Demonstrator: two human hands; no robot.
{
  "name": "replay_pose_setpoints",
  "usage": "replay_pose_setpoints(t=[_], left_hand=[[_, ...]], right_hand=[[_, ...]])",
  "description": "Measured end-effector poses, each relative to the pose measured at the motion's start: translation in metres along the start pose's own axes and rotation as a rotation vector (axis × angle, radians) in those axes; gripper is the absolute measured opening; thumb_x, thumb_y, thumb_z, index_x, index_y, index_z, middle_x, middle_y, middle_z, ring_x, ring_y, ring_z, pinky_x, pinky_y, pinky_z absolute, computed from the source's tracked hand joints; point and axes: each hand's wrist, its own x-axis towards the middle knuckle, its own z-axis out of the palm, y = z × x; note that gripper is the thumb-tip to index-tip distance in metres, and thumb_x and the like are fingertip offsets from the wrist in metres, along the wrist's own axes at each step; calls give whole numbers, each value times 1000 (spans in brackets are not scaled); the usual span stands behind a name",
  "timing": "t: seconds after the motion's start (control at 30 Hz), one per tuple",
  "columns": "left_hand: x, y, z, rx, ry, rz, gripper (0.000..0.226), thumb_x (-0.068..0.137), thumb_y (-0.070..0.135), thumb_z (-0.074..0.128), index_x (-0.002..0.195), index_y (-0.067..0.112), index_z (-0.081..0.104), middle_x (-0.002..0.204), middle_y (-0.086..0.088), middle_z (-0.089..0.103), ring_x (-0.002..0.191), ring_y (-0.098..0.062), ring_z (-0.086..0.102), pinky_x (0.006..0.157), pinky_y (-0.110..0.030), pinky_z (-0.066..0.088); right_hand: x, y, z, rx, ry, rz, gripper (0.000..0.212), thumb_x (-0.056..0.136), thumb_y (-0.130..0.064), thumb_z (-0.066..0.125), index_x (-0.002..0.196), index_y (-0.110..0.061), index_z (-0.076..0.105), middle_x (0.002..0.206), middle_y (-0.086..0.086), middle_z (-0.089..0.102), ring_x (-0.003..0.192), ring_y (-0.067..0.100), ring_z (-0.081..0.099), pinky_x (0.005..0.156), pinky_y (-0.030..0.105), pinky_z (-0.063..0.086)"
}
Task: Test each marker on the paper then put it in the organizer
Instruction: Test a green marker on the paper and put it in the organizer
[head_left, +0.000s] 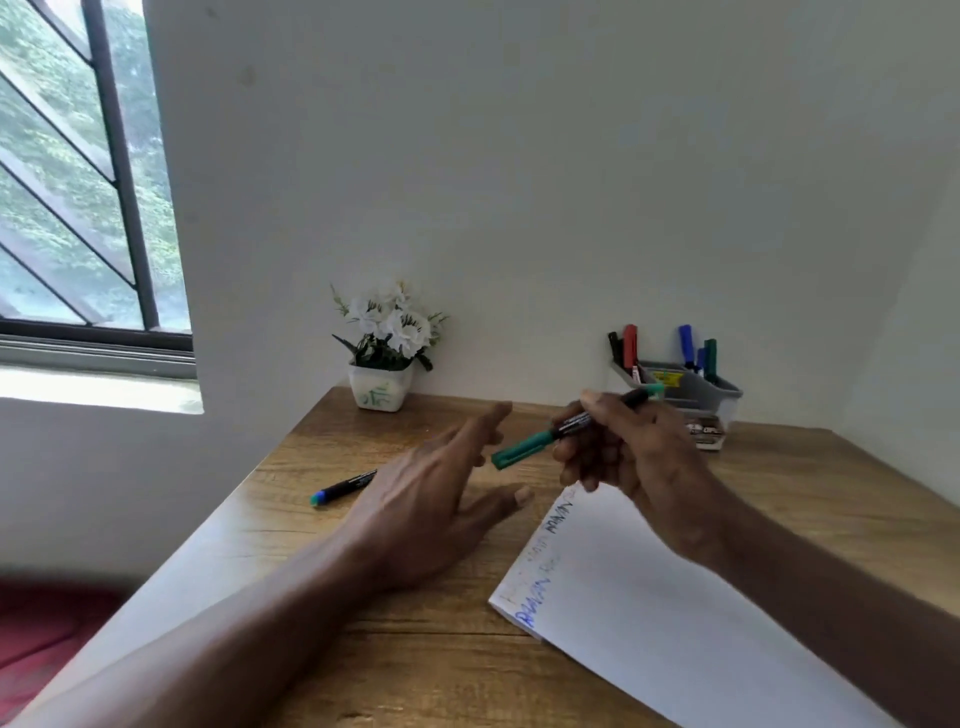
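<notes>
Across right grip (626, 452), green marker (521, 451)

The left forearm (249, 634) and right forearm (810, 587) are bare to the frame edge. The left hand (431, 499) and right hand (623, 452) show short-trimmed thumbnails.

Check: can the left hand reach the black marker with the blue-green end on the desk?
Probably yes. The left hand is open and empty; the black marker with the blue-green end lies right beside it on the wooden desk, nothing between.
</notes>
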Motion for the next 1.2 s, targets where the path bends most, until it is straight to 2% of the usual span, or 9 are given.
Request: replay_pose_setpoints(t=[0.07,0.13,0.3,0.4,0.53,0.7,0.87,1.0,1.2], left_hand=[[-3,5,1,-68,100,74,67,92,60,58,151,44,30,130,19,63,108,7,61,82,-21,51],[-6,10,2,-133,159,108,53,93,46,67,142,42,48,110,18,72,96,7,67,77,-16,54],[-9,21,5,-209,173,84,27,92,31,73,119,36,72,94,24,74,79,-3,71,68,-30,57],[-7,27,10,-258,151,30,23,92,27,74,113,36,75,87,16,76,70,-12,69,65,-37,56],[-4,24,15,-287,99,-20,25,92,25,74,114,38,74,89,12,77,76,-16,71,69,-41,57],[-2,18,16,-302,72,-19,25,93,30,70,116,39,73,89,8,77,77,-20,71,70,-47,56],[-2,15,14,-318,54,5,25,96,19,69,116,34,75,86,8,76,74,-12,69,68,-39,57],[0,11,12,-377,5,10,29,97,20,66,120,36,73,83,3,75,70,-8,66,66,-44,57],[0,-2,8,-372,-93,-1,41,100,19,62,132,43,64,80,4,71,64,-13,56,63,-43,51]], right_hand=[[-10,10,3,59,-22,30,32,92,-29,62,95,0,76,82,22,74,66,29,69,55,29,52],[-14,18,5,36,-49,33,33,88,-28,68,99,2,74,85,21,76,73,29,71,60,29,54],[-16,28,7,135,-83,206,33,94,-30,66,102,1,71,93,18,78,83,23,73,65,25,55],[-14,29,4,202,-72,274,39,97,-30,64,110,7,64,92,18,77,81,25,75,66,27,60],[-12,29,5,222,-58,310,40,100,-26,61,113,11,60,95,24,76,78,26,76,65,27,62],[-12,28,7,190,-58,298,35,101,-26,59,107,8,64,95,23,77,82,29,76,67,27,62],[-13,28,8,184,-52,295,38,101,-27,59,109,9,63,95,24,77,86,33,76,70,29,63],[-13,26,7,191,-66,298,39,101,-27,58,111,10,63,94,24,77,81,30,77,69,28,63],[-14,26,5,261,-86,284,33,98,-24,62,106,8,66,94,21,78,82,23,77,73,26,63]])
